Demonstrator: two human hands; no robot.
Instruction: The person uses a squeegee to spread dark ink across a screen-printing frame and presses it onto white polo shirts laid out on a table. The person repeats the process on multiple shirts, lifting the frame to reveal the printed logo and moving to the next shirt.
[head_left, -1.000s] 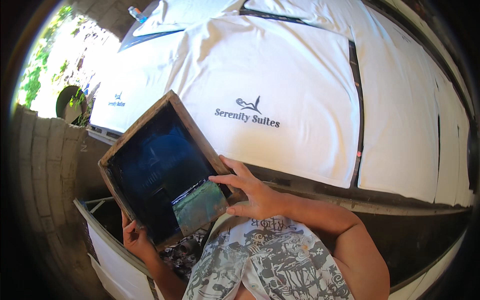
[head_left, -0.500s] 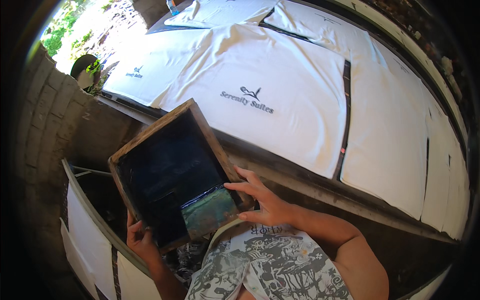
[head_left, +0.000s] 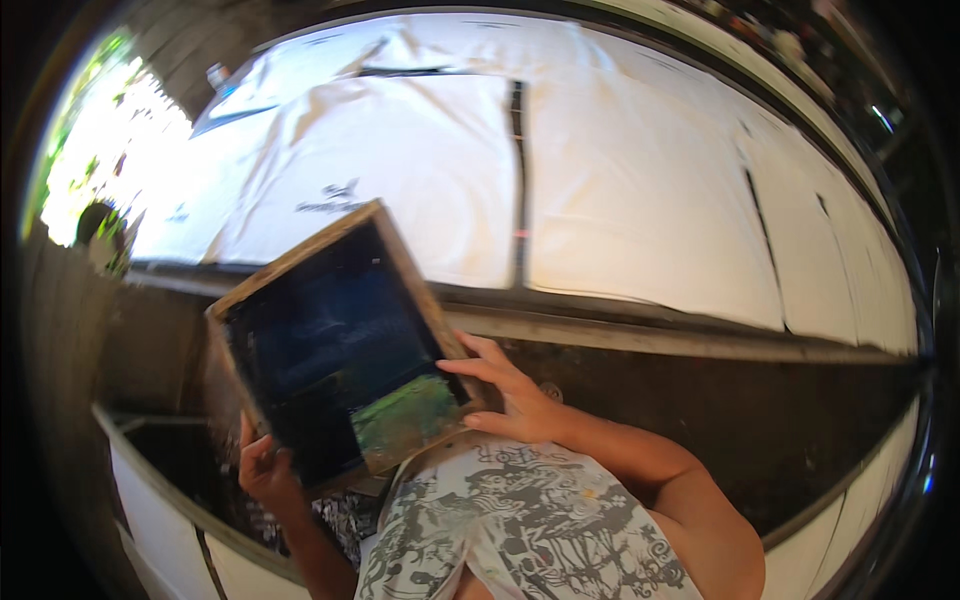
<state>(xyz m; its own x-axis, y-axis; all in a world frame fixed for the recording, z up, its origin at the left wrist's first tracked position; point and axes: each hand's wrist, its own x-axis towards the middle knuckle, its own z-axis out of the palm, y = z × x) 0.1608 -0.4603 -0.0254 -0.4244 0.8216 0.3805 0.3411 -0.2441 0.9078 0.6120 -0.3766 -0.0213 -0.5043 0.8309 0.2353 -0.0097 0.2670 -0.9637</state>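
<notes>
Tilted in front of my body is a wooden screen printing frame (head_left: 298,262) with a dark, ink-stained mesh (head_left: 330,310). Its lower left side is gripped by my left hand (head_left: 268,475), the fingers partly hidden behind the wood. My right hand (head_left: 515,400) is closed on the lower right side, with the thumb and fingers over the rim. Inside the frame, by the right fingertips, lies a flat green-stained piece (head_left: 405,420) that looks like a squeegee. Beyond the frame, a white cloth (head_left: 420,150) with a dark printed logo lies spread on a long table.
More white cloths (head_left: 640,200) cover the table, with dark strips between them. The table's front edge (head_left: 620,335) runs across ahead of me. Behind and beside me curves another surface with white cloths (head_left: 160,480). A wall (head_left: 65,320) stands at the left, near a bright opening.
My view has turned to the right, so the table and its cloths have shifted left. The frame stays in both hands at nearly the same tilt.
</notes>
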